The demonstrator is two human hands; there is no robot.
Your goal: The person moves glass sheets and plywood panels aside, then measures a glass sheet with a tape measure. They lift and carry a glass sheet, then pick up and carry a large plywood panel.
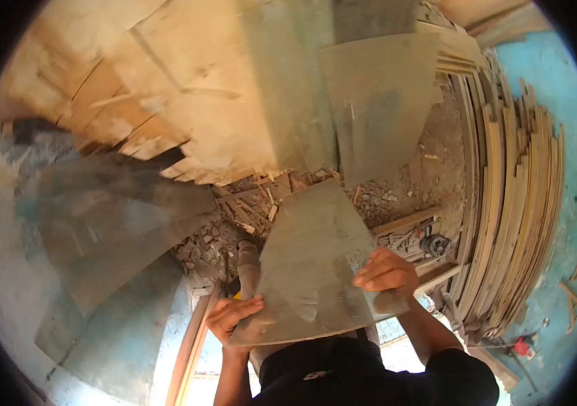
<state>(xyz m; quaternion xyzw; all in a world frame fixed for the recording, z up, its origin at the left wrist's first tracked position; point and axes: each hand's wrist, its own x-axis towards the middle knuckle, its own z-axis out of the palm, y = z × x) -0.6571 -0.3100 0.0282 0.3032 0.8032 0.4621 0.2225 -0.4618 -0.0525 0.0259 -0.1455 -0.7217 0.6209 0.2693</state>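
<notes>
A dusty, greyish glass pane point(315, 264) is held tilted in front of my body, its near edge close to my dark shirt. My left hand point(233, 319) grips the pane's left edge near the lower corner, fingers lying over the top face. Around the right edge, somewhat higher up, my right hand point(389, 272) is closed, with fingertips on the surface. The undersides of both grips are partly hidden. Beyond the far edge, another glass pane point(383, 101) leans upright.
Broken rubble point(210, 250) and wood scraps cover the floor. Long wooden strips point(512, 210) stand stacked along the right side. Large plywood sheets point(200, 88) lean at the back left. More dusty panes point(112, 223) rest at left. A coil point(435, 245) lies by the strips.
</notes>
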